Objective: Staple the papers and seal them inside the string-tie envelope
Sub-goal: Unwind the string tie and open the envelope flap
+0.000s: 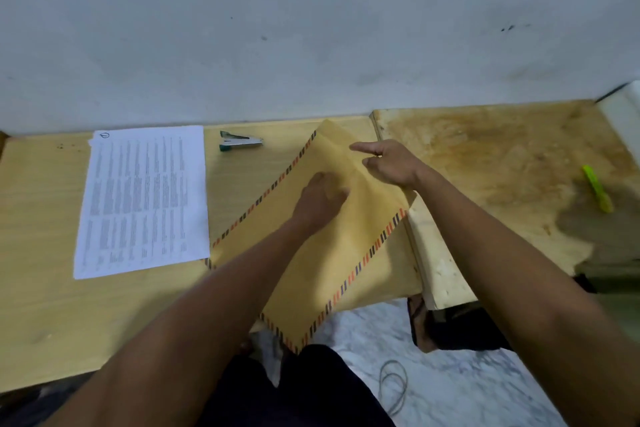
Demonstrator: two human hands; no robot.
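Observation:
A large tan envelope (311, 263) with a red-and-black striped border lies slanted across the table's front edge, its lower corner hanging over my lap. My left hand (320, 199) rests on its middle with fingers curled, pressing it down. My right hand (388, 163) is at the envelope's upper right, index finger pointing left, the other fingers bent at the flap; whether it pinches the flap I cannot tell. The printed papers (145, 199) lie flat to the left of the envelope. A silver and green stapler (239, 141) sits near the wall behind them.
A wooden table (45, 305) runs along a white wall. A stained wooden board (502, 166) adjoins it on the right, with a yellow-green highlighter (597, 188) on it. Below are a marble floor, a coiled cable (393, 388) and a dark object under the board.

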